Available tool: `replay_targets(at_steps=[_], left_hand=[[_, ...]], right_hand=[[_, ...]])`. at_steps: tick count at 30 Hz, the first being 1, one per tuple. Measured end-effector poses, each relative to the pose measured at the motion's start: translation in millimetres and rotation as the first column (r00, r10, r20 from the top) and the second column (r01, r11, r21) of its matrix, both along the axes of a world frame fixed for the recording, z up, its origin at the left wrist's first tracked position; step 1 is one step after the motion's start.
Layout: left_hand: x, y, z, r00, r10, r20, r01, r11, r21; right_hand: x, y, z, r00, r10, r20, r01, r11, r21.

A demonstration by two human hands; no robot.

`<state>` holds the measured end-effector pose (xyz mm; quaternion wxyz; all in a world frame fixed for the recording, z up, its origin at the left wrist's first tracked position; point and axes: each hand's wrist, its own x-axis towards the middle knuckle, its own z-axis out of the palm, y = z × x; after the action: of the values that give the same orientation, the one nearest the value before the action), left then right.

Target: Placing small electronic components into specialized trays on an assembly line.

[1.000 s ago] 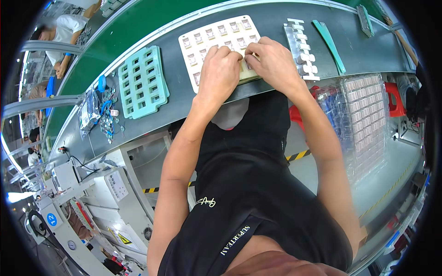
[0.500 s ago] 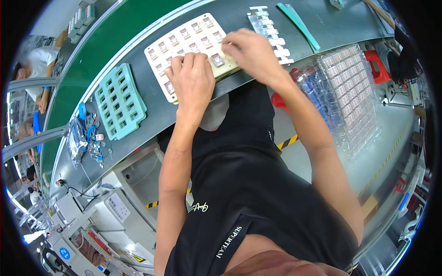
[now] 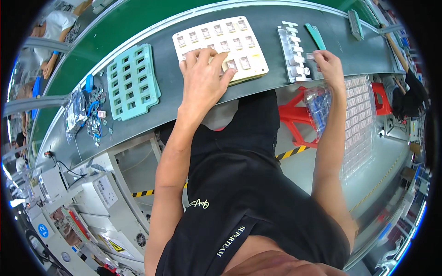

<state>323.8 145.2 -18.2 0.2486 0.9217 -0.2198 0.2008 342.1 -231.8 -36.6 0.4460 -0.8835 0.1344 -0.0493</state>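
On the grey workbench (image 3: 152, 119), by its near edge:
Left hand (image 3: 202, 78): lies flat on the cream tray (image 3: 221, 46), fingers (image 3: 216, 57) spread loosely over the lower rows of its small square pockets; nothing is closed in it.
Right hand (image 3: 328, 62): fingertips pinched on a small pale part (image 3: 311, 56), held just beside the clear plastic strip (image 3: 293, 50) of moulded pockets.
Cream tray: straight ahead of the person, overhanging the bench edge slightly.
Teal tray (image 3: 132, 82): well to the left, empty pockets, lying flat.
Teal bar (image 3: 316, 37): just beyond the right hand.
Clear blister sheets (image 3: 361, 119): below the bench, to the right.
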Motion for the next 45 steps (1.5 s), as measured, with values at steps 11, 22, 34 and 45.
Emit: replay_targets(at_steps=[11,22,34,45], left_hand=[[-25,57,-13,0.993,0.074,-0.095,-0.09,0.98,-0.177],[-24,65,-12,0.986,0.061,-0.153,-0.099,0.962,-0.254],[-67,178,-46,0.939,0.343,0.003,-0.343,0.939,-0.008],[-60,199,-42,0.96,0.242,0.142,-0.258,0.96,0.107]], right_hand=[[-9,157,25,0.883,0.411,0.227,-0.392,0.911,-0.127],[4,165,28,0.887,0.423,0.188,-0.325,0.858,-0.398],[-11,161,7,0.894,0.339,0.293,-0.293,0.937,-0.189],[-32,177,13,0.876,0.168,0.452,-0.152,0.986,-0.072]])
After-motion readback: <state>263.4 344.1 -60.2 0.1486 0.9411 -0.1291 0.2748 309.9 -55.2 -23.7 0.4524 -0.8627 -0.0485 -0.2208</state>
